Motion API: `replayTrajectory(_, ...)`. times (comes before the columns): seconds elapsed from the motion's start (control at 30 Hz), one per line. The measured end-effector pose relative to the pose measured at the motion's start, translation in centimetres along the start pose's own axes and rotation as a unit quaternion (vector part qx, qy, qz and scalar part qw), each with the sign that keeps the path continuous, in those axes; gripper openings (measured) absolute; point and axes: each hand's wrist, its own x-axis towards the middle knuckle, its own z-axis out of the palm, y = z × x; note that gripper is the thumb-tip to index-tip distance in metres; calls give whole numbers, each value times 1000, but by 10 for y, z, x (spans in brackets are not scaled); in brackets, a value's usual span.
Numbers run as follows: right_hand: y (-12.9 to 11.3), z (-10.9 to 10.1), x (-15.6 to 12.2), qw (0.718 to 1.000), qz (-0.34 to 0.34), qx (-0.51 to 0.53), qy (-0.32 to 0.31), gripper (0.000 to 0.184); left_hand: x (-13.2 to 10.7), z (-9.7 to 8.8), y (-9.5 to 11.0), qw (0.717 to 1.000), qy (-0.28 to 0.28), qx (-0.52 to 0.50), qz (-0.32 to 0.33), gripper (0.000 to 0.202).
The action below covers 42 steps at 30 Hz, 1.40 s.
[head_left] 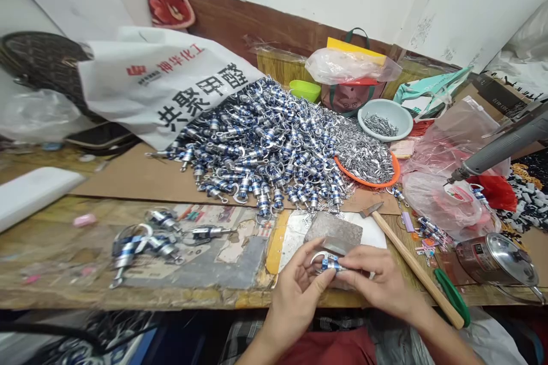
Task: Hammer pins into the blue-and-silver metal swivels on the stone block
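Note:
Between both hands, over the table's front edge, is a small blue and silver metal piece with a curved hook (329, 263). The fingers of my left hand (299, 279) are closed around its left end, near the hook. From the other side, my right hand (377, 276) pinches its right end. Just beyond the hands lie a grey metal block (338, 244) and a flat stone slab (331, 228) on a white sheet. To the left, several similar hooked pieces (126, 254) rest on the worn tabletop.
A large heap of blue-silver hooked pieces (265, 142) covers the back middle. Small metal parts fill an orange-rimmed tray (396, 168) and a pale bowl (385, 108). A hammer (415, 265) lies right of my hands, beside a metal pot (499, 268). A grey power screwdriver (505, 145) hangs at right.

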Motion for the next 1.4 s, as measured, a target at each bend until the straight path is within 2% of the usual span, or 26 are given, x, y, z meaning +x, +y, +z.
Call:
replayTrajectory(0.07, 16, -16, 20, 995, -3, -97, -13, 16, 4, 2, -3, 1000, 9, -7, -1, 51)
replayTrajectory(0.1, 26, -23, 33, 985, -8, -171, 11, 18, 6, 3, -4, 1000, 15, -10, -1, 52)
replayTrajectory(0.13, 38, -30, 47, 961, 6, -275, 22, 22, 8, 4, -5, 1000, 18, -15, -1, 53)
replayTrajectory(0.17, 49, -35, 60, 931, 26, -364, -9, 26, 9, 5, -6, 1000, 18, -21, -2, 54)
replayTrajectory(0.23, 68, -38, 84, 908, 33, -416, -47, 27, 11, 7, -9, 999, 16, -37, -2, 55)
replayTrajectory(0.3, 79, -36, 99, 901, 25, -424, -83, 22, 12, 8, -12, 998, 17, -57, 0, 52)
replayTrajectory(0.43, 82, -26, 107, 890, 9, -440, -117, 19, 13, 10, -16, 996, 16, -86, 14, 41)
replayTrajectory(0.67, 80, -32, 111, 904, 37, -416, -96, 22, 14, 10, -16, 994, 53, -91, 16, 42)
replayTrajectory(0.8, 61, -40, 98, 924, 52, -374, -65, 24, 14, 9, -15, 994, 46, -96, 6, 43)
replayTrajectory(0.87, 43, -40, 81, 952, 35, -296, -71, 18, 14, 9, -13, 994, 47, -94, 2, 43)
replayTrajectory(0.97, 17, -33, 54, 988, -38, -129, -77, 13, 14, 8, -10, 995, 47, -89, -7, 45)
replayTrajectory(1.07, 6, -19, 38, 991, -100, -79, -48, 17, 13, 7, -9, 995, 46, -86, -10, 45)
replayTrajectory(1.23, 11, 0, 36, 985, -162, -62, 6, 19, 11, 8, -8, 995, 41, -89, -7, 45)
replayTrajectory(1.33, 9, -2, 36, 985, -159, -73, 6, 20, 10, 11, -7, 994, 52, -96, -2, 45)
replayTrajectory(1.4, 6, -8, 35, 987, -134, -85, -24, 20, 10, 12, -7, 993, 64, -98, 3, 45)
